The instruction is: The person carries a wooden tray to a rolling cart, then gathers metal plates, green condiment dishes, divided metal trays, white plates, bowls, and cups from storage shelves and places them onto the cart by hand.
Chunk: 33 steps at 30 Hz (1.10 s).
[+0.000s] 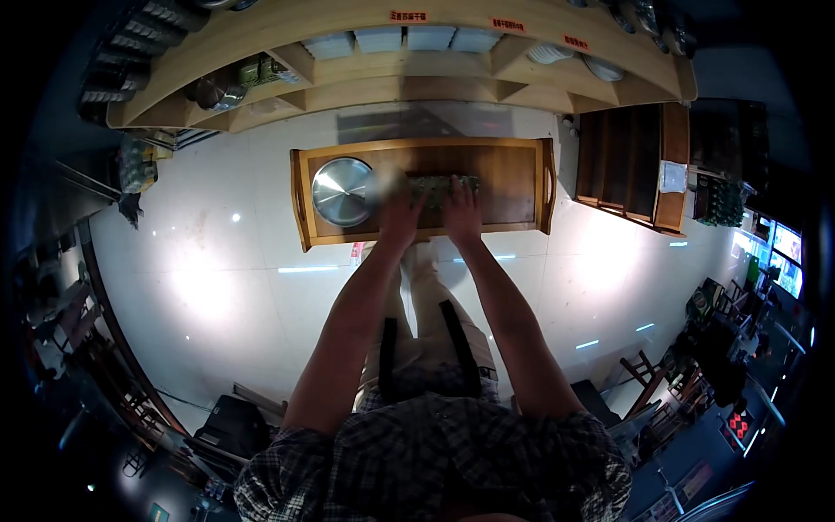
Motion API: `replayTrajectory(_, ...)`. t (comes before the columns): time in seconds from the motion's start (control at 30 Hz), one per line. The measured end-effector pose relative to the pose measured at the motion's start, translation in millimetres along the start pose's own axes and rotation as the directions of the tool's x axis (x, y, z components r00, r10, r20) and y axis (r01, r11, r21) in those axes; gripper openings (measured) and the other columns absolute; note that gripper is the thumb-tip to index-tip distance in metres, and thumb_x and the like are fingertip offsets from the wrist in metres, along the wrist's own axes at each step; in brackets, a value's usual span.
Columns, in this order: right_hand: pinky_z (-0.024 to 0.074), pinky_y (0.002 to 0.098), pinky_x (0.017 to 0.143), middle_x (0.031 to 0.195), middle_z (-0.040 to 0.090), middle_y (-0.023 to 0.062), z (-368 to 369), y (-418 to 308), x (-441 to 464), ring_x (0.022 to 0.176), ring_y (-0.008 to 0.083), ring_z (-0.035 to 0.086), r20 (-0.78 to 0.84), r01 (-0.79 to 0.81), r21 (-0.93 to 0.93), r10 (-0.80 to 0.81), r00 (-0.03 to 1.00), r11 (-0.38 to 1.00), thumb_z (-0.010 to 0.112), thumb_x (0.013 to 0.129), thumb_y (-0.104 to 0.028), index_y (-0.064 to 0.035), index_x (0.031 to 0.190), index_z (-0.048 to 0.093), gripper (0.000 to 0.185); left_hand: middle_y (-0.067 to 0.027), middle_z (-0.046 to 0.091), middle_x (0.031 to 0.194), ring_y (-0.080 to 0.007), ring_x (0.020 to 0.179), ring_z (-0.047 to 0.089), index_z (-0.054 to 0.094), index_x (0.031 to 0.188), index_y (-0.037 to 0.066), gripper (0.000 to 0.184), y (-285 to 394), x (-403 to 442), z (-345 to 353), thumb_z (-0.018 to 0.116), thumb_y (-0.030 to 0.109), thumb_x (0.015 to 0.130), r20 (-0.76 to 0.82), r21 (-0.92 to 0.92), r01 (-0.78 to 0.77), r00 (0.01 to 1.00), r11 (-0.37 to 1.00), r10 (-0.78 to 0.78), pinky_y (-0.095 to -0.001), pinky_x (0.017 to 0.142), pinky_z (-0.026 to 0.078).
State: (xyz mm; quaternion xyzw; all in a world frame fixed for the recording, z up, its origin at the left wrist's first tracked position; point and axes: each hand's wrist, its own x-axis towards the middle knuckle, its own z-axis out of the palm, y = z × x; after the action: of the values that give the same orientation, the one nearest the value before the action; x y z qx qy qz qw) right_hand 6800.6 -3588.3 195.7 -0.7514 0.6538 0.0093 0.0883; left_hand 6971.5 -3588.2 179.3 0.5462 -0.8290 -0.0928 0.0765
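Observation:
A wooden tray [513,228] with raised sides and end handles lies in front of me. A round, shiny metal plate [343,192] sits at its left end. Toward the middle lies a dark, patterned, oblong thing [431,184], partly covered by my hands; its kind is unclear. My right hand [462,211] reaches over its right part with the fingers stretched out and apart. My left hand [400,213] is at its left end, close to the plate, with blurred fingers whose grip I cannot make out. A pale, blurred round shape [390,181] shows just beyond my left hand.
A curved wooden shelf [348,85] with stacked white dishes and bowls runs behind the tray. At the right stands a dark wooden cabinet [616,165]. Bottles [135,165] and a metal counter are at the left. Chairs [644,374] stand behind at the right.

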Motion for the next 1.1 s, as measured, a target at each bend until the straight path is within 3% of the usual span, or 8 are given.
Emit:
replayTrajectory(0.03,0.0316,0.0504,0.106,0.145,0.034,0.0111,-5,-1,1,0.132,0.0327,0.035,-0.004,0.015,-0.003,-0.015,1.0,1.0,0.054,0.086,-0.021,-0.0132,0.122,0.056,0.037,-0.0165,0.052,0.125,-0.0334,0.114,0.051,0.056,0.123,0.013,0.036,0,6,-17,0.051,0.019,0.088,-0.004,0.003,0.01,1.0,1.0,-0.01,-0.0495,0.099,0.037)
replayTrajectory(0.1,0.0323,0.05,0.105,0.144,0.035,0.0115,-15,-7,3,0.131,0.0327,0.036,-0.01,0.046,-0.007,-0.046,0.999,0.999,0.054,0.086,-0.021,-0.0124,0.121,0.056,0.036,-0.0151,0.05,0.128,-0.0305,0.118,0.049,0.054,0.124,0.011,0.039,-3,15,-42,0.053,0.019,0.085,0.315,-0.1,0.085,0.948,0.991,-0.049,-0.0493,0.103,0.034)
replayTrajectory(0.3,0.0352,0.0484,0.103,0.135,0.045,0.0152,-25,-44,-17,0.124,0.0347,0.043,-0.206,0.04,0.083,-0.022,0.978,0.996,0.056,0.084,-0.016,-0.0039,0.121,0.051,0.039,-0.0132,0.048,0.132,-0.0291,0.124,0.044,0.052,0.125,0.009,0.046,-51,-15,-82,0.056,0.011,0.079,-0.062,-0.245,0.147,0.984,0.958,-0.167,-0.0498,0.105,0.032)
replayTrajectory(0.43,0.0328,0.048,0.104,0.133,0.048,0.0131,-15,-88,-24,0.124,0.0326,0.044,-0.26,0.068,0.135,-0.031,0.965,0.988,0.055,0.086,-0.015,-0.004,0.124,0.049,0.04,-0.0144,0.048,0.132,-0.0323,0.122,0.045,0.052,0.124,0.007,0.045,-104,-41,-99,0.054,0.006,0.079,-0.162,-0.296,0.205,0.952,0.933,-0.261,-0.0481,0.104,0.033)
replayTrajectory(0.6,0.0303,0.0473,0.106,0.134,0.049,0.0101,-10,-173,-9,0.127,0.0314,0.042,-0.187,0.035,0.271,0.017,0.982,0.962,0.054,0.085,-0.013,-0.0067,0.129,0.047,0.045,-0.0145,0.046,0.134,-0.0318,0.125,0.042,0.047,0.13,0.008,0.052,-182,-87,-116,0.055,0.008,0.079,-0.143,-0.285,0.288,0.93,0.914,-0.338,-0.0479,0.106,0.031)
replayTrajectory(0.7,0.0269,0.0473,0.108,0.135,0.046,0.0142,-9,-237,5,0.127,0.0341,0.04,-0.228,-0.06,0.303,0.134,0.964,0.951,0.055,0.079,-0.005,-0.0035,0.131,0.044,0.053,-0.0127,0.039,0.14,-0.0293,0.126,0.041,0.039,0.136,0.01,0.056,-241,-122,-140,0.055,0.011,0.082,-0.125,-0.182,0.266,0.949,0.947,-0.29,-0.048,0.106,0.03)
replayTrajectory(0.93,0.0278,0.047,0.108,0.134,0.046,0.018,-15,-391,27,0.127,0.0344,0.04,-0.329,0.016,0.45,0.149,0.933,0.893,0.055,0.075,-0.002,0.0007,0.127,0.044,0.053,-0.0121,0.035,0.143,-0.0289,0.126,0.04,0.037,0.138,0.01,0.057,-382,-200,-190,0.055,0.015,0.084,0.072,-0.071,0.453,0.891,0.889,-0.449,-0.046,0.105,0.032)
replayTrajectory(1.1,0.0334,0.0452,0.104,0.132,0.047,0.0195,-6,-443,43,0.123,0.037,0.043,-0.323,0.03,0.472,0.141,0.936,0.881,0.053,0.075,0.0,0.0,0.124,0.047,0.049,-0.0137,0.037,0.141,-0.0308,0.123,0.043,0.039,0.136,0.009,0.056,-435,-204,-188,0.055,0.014,0.083,0.124,-0.113,0.42,0.905,0.901,-0.406,-0.0459,0.103,0.035)
